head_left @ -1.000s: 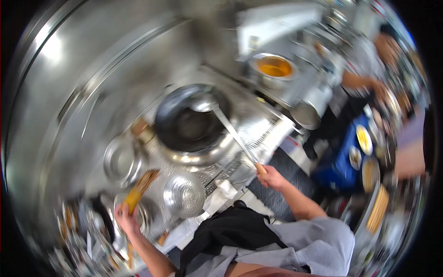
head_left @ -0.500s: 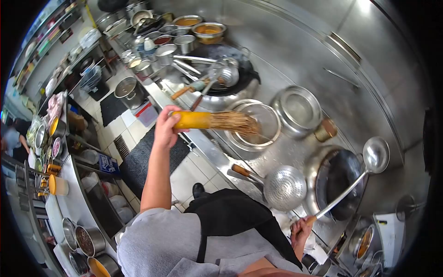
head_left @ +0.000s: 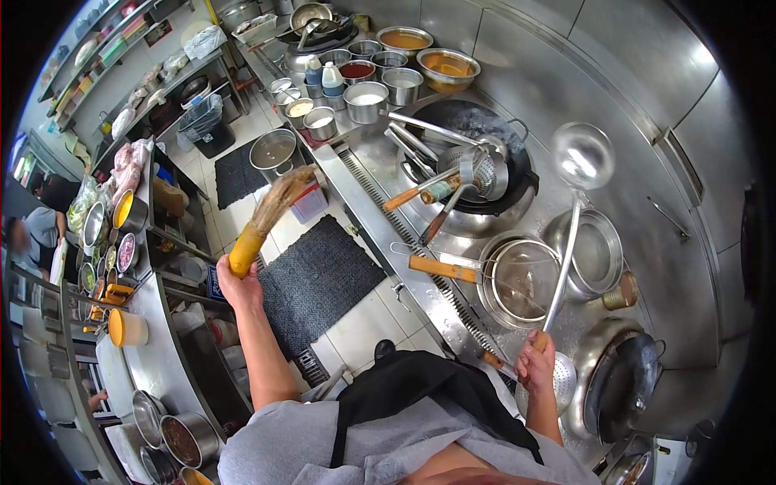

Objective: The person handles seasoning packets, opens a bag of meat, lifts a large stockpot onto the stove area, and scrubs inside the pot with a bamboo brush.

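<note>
My left hand (head_left: 240, 283) is wrapped round the yellow handle of a bamboo brush (head_left: 263, 222), bristles up, over the floor beside the stove. My right hand (head_left: 536, 364) grips the wooden end of a long ladle (head_left: 582, 158), whose bowl is raised past the steel pots. Under the ladle's shaft lies a round strainer (head_left: 525, 279) with a wooden handle, on a basin. A perforated skimmer (head_left: 563, 384) lies partly behind my right hand. One wok (head_left: 626, 388) sits at the lower right; another wok (head_left: 477, 121), steaming, holds several ladles and strainers.
Metal tubs of sauce (head_left: 365, 101) line the far end of the stove. A lidded pot (head_left: 273, 152) stands on the floor near black mats (head_left: 319, 279). On the left is a counter (head_left: 153, 323) with food containers, and people (head_left: 40, 226) stand beyond it.
The view has swung toward the far end of the stove. The brush has gone from over the strainer to over the floor, now bristles up. The ladle now points up, away from the lower-right wok.
</note>
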Demonstrator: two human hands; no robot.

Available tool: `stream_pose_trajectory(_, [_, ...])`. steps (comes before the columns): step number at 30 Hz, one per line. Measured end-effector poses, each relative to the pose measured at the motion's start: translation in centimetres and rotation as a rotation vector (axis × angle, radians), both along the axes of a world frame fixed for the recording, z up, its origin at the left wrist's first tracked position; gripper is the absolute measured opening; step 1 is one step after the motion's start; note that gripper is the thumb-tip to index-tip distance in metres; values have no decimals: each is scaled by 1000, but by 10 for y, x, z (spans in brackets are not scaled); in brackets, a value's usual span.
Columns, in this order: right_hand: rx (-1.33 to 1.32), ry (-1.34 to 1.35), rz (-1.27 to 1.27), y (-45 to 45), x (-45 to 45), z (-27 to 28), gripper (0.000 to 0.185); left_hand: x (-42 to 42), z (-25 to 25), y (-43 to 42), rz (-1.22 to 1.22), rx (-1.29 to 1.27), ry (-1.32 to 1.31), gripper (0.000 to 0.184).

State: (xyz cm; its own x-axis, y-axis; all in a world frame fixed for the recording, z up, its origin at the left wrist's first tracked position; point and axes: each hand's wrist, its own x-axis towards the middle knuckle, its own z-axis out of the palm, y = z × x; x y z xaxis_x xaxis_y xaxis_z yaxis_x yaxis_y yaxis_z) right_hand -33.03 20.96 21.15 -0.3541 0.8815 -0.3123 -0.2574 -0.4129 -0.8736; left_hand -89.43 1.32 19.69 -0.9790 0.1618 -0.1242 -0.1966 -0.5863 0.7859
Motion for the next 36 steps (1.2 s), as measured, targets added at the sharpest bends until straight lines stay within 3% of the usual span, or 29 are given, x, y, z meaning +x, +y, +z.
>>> stream_pose_trajectory(2, [20,-64,143,13,-9,-8,31,-15,4,6,147,-23,15,25])
stream_pose_trajectory(6, [8,-83,246,34,-23,-11,29,-42,41,8,268,209,89,30])
stream_pose_trajectory(8, [22,-68,255,46,-29,-7,31,-53,61,0,174,331,186,39])
stream_pose_trajectory(9, [13,-111,284,50,-32,-7,30,-46,81,-3,-75,318,261,48])
stream_pose_trajectory(11, [-13,-171,307,55,-36,-1,29,-53,88,-3,-229,132,315,53])
stream_pose_trajectory(15, [-26,-57,310,72,-34,7,26,-81,42,18,-520,165,180,42])
stream_pose_trajectory(16, [-21,2,331,76,-29,6,26,-85,22,29,-424,172,120,41])
stream_pose_trajectory(17, [-40,8,260,78,-22,2,26,-78,9,45,-282,156,7,40])
stream_pose_trajectory(21, [-56,58,153,76,-18,-3,24,-96,-20,84,-471,158,-64,31])
stream_pose_trajectory(26, [-162,169,-87,59,-41,-1,22,-145,-14,147,-487,108,82,33])
stream_pose_trajectory(28, [-169,174,-197,53,-62,0,21,-179,-20,171,-608,136,185,34])
stream_pose_trajectory(30, [-167,231,-291,48,-91,-3,19,-177,-9,202,-484,37,137,34])
stream_pose_trajectory(32, [-150,294,-394,39,-124,-3,17,-204,-29,218,-571,152,163,30])
stream_pose_trajectory(34, [-142,445,-465,35,-151,1,16,-189,-12,236,-593,81,-150,32])
stream_pose_trajectory(35, [-128,464,-511,32,-163,3,16,-189,-13,242,-625,-50,-76,35])
stream_pose_trajectory(36, [-109,488,-568,25,-173,3,16,-193,-20,245,-889,94,-79,40])
